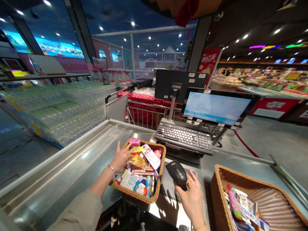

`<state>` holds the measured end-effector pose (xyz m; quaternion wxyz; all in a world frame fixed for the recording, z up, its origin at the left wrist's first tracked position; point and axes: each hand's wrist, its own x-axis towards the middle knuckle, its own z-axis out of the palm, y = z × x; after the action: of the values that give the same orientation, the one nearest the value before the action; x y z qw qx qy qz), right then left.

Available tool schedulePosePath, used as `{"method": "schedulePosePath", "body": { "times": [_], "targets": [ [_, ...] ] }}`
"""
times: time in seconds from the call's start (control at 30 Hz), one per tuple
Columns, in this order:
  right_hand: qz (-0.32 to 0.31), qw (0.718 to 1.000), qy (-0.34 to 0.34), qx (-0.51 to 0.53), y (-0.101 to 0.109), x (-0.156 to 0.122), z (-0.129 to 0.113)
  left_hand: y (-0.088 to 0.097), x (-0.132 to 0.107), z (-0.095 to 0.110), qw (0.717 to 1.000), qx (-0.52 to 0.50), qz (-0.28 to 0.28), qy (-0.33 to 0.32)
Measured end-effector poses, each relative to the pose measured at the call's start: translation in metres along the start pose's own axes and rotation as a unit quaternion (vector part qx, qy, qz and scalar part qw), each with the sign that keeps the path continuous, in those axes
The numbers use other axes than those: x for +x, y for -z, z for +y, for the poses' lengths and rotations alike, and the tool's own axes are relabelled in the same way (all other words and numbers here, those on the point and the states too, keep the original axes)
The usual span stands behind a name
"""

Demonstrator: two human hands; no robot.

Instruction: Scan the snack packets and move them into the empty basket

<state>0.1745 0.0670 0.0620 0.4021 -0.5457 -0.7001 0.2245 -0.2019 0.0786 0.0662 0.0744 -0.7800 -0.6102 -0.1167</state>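
My left hand (121,156) reaches into a wicker basket (160,175) full of small packaged goods (141,170), fingers spread over the packets at its left side, touching them. My right hand (191,197) is closed round the handle of a black barcode scanner (177,171), held just right of that basket with its head pointing toward it. A second wicker basket (218,189) at the lower right holds a few packets (240,202).
A steel checkout counter (79,166) runs from the left. Behind the baskets stand a keyboard (184,136), a lit touchscreen (216,107) and a rear display (179,85). Stacked bottled water (62,109) lies left; red shopping baskets (146,99) sit behind a rail.
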Motion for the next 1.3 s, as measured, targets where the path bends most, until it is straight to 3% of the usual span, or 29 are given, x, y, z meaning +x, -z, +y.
{"method": "schedulePosePath", "body": {
  "times": [0.17, 0.57, 0.8, 1.3],
  "targets": [
    [0.004, 1.000, 0.002, 0.007, 0.003, -0.001, -0.001, 0.010, 0.001, 0.003, 1.000, 0.001, 0.001, -0.011],
    [0.028, 1.000, 0.004, 0.009, 0.008, -0.002, 0.001, 0.031, 0.014, 0.021, 0.992, 0.031, 0.106, -0.061],
    [0.060, 0.998, 0.036, 0.003, 0.014, -0.003, 0.000, 0.036, 0.033, 0.047, 0.984, 0.007, 0.161, -0.079],
    [0.079, 0.989, 0.106, -0.062, 0.031, -0.007, -0.003, 0.028, 0.075, 0.110, 0.970, -0.069, 0.191, -0.135]
  ]
}}
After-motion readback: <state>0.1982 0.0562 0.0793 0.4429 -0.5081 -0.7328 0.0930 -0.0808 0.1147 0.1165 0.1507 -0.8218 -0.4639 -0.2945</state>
